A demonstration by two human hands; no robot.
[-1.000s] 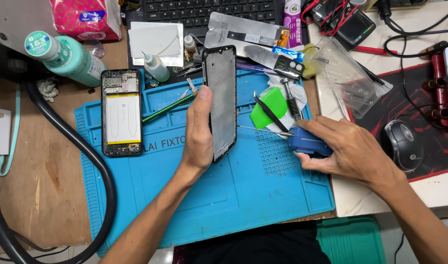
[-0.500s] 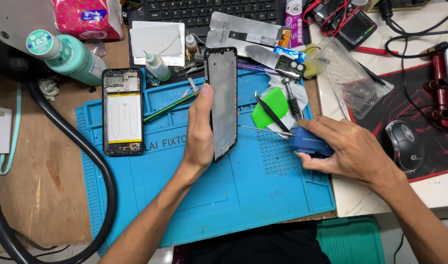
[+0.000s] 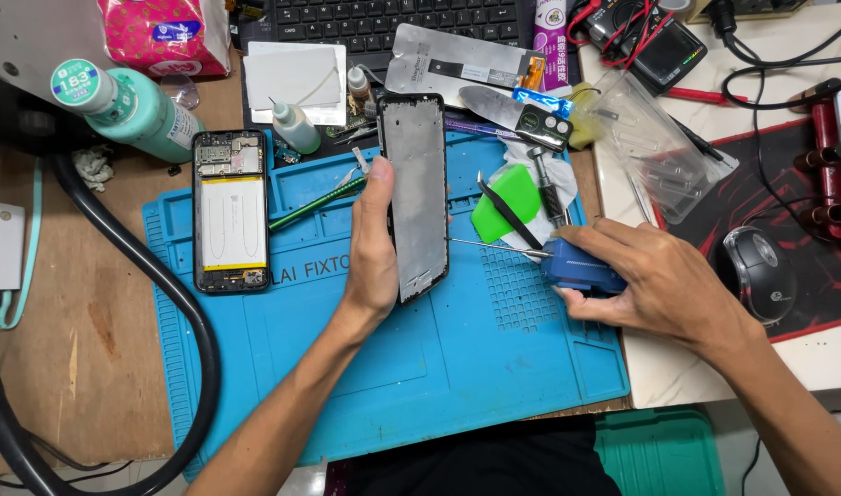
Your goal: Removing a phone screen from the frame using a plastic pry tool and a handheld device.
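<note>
My left hand (image 3: pixel 373 241) holds a black phone screen frame (image 3: pixel 417 193) upright over the blue repair mat (image 3: pixel 457 367), its grey inner side facing me. My right hand (image 3: pixel 661 281) grips a blue-handled tool (image 3: pixel 578 270) whose thin metal tip (image 3: pixel 496 246) points left toward the frame's right edge, just short of it. An opened phone body (image 3: pixel 230 211) with its yellow-white battery exposed lies on the mat's left part.
A green plastic pick (image 3: pixel 505 204), tweezers and a screwdriver lie right of the frame. Behind are small glue bottles (image 3: pixel 295 127), a teal bottle (image 3: pixel 127 106), a keyboard (image 3: pixel 393 20), a metal plate (image 3: pixel 457 61) and a plastic bag (image 3: pixel 655 147). A mouse (image 3: pixel 758 272) sits right; a thick black hose (image 3: pixel 186 312) curves left.
The frame has turned in my left hand, so its grey inner side faces me instead of a dark face. My right hand has barely moved.
</note>
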